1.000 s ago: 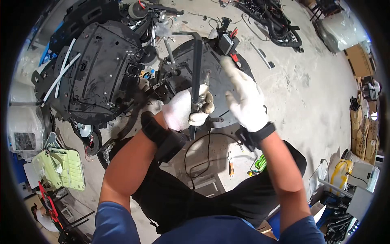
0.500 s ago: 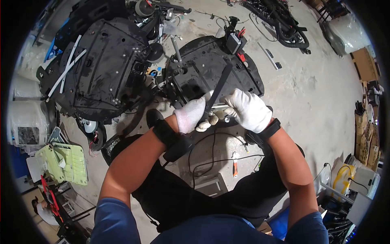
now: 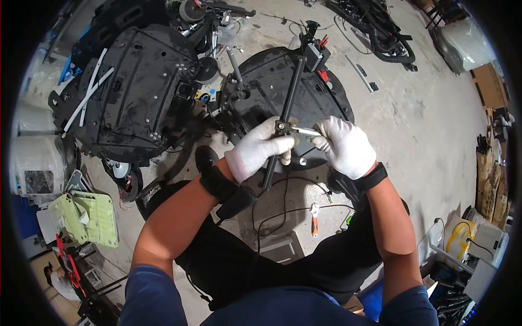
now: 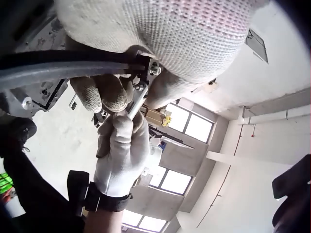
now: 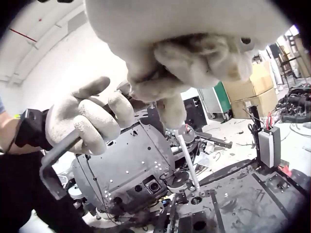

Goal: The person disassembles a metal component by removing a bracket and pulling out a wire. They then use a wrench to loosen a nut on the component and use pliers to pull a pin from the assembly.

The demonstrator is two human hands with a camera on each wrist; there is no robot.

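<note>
Left hand with fingers curled round a black metal bar, right hand pinching a silver wrench at the bar's bolted bracket, wrench end partly hidden by gloves, no readable writing.

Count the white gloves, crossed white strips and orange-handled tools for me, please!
White gloves: 2, on the left hand and right hand
Crossed white strips: 2
Orange-handled tool: 1
Total: 5
</note>
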